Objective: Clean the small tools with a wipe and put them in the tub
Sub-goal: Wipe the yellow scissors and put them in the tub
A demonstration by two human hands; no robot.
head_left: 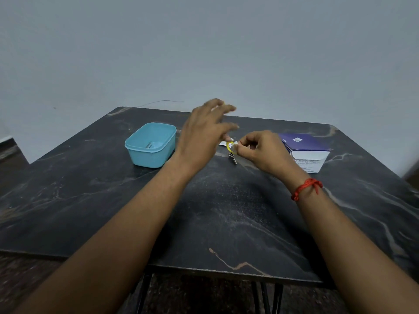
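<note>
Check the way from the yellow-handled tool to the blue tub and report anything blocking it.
The left hand, fingers spread, hovers between the yellow-handled tool, pinched by the right hand, and the blue tub. Nothing else visible lies between them on the table.

The surface [226,211] is a smooth, dark, stone-pattern slab with pale veins and a low sheen. The tub [145,158] is smooth light-blue plastic; the box [310,155] is matt printed card. The small tool [233,158] combines a yellow plastic ring with bare metal tips; the wrist band [306,188] is red thread.
</note>
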